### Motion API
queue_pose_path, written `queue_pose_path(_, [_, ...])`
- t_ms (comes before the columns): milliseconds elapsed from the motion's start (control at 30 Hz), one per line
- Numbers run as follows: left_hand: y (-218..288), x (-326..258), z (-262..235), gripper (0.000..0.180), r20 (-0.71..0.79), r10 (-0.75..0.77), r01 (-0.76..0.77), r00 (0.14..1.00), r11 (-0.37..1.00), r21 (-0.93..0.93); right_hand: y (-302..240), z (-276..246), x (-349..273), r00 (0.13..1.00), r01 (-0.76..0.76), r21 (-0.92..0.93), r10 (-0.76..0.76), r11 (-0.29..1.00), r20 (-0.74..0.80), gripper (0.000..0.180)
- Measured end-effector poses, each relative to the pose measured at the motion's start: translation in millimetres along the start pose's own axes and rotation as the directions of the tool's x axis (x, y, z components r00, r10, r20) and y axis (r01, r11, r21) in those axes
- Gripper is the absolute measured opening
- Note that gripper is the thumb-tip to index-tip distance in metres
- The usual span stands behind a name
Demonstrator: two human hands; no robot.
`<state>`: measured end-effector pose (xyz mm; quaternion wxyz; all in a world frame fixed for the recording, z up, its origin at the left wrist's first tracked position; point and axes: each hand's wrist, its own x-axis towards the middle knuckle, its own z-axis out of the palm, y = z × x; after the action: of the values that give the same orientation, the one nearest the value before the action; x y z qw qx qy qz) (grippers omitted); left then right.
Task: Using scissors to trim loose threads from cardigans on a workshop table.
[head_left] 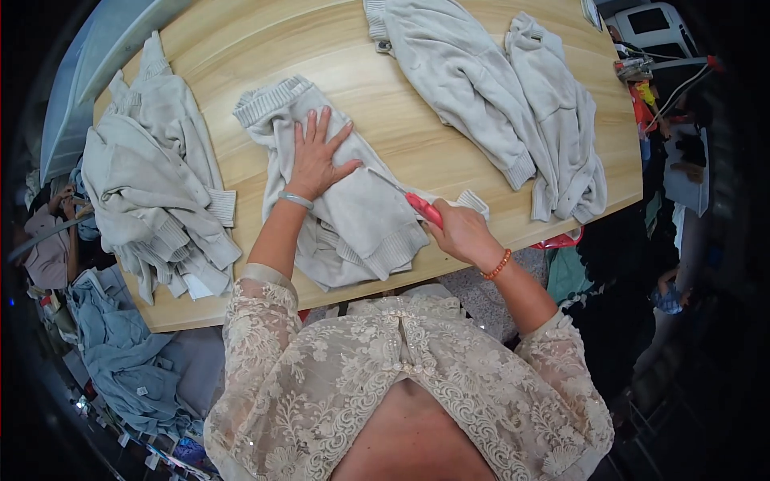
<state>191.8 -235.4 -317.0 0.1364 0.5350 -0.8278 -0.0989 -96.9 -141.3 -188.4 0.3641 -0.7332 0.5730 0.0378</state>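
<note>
A light grey knit garment (pixel 353 192) lies bunched on the wooden table in front of me, its ribbed edges at the far left and near right. My left hand (pixel 316 163) rests flat on it with the fingers spread, holding nothing. My right hand (pixel 468 233) is closed around a pair of red-handled scissors (pixel 423 210) at the garment's right side. Their slim metal tip points left over the fabric, toward my left thumb. The grip inside my palm is hidden, and I cannot tell whether the blades touch the knit.
More grey knit garments (pixel 152 184) are heaped at the table's left. Two others (pixel 457 80) lie at the far right. The wooden tabletop (pixel 337 48) ends just before my body. Blue-grey clothes (pixel 128 353) hang below left; a white machine (pixel 654 28) stands far right.
</note>
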Motion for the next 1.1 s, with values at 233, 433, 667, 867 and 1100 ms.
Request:
queue_pose_path(233, [5, 4, -2, 0.077, 0.013, 0.029, -0.029, 0.999, 0.999, 0.038, -16, 1, 28, 0.984, 0.003, 0.069, 0.01, 0.998, -0.18, 0.024])
queue_pose_path(433, [17, -10, -9, 0.068, -0.025, -0.011, 0.014, 1.0, 0.995, 0.099, 5, 8, -2, 0.968, 0.025, 0.127, 0.008, 0.992, -0.251, 0.025])
queue_pose_path(667, [131, -76, -21, 0.056, 0.109, 0.196, -0.188, 0.974, 0.979, -0.083, 49, 24, -76, 0.957, 0.043, 0.082, -0.017, 0.996, -0.29, 0.026])
queue_pose_path(867, [138, -103, 14, 0.053, 0.113, 0.062, -0.051, 0.992, 0.994, -0.096, 53, 30, -119, 0.997, -0.057, -0.018, 0.056, 0.998, -0.053, 0.02])
queue_pose_path(1100, [140, -99, 18, 0.05, 0.106, 0.104, -0.097, 0.989, 0.993, -0.074, 40, 34, -76, 0.984, -0.022, 0.055, 0.031, 0.998, -0.174, 0.022])
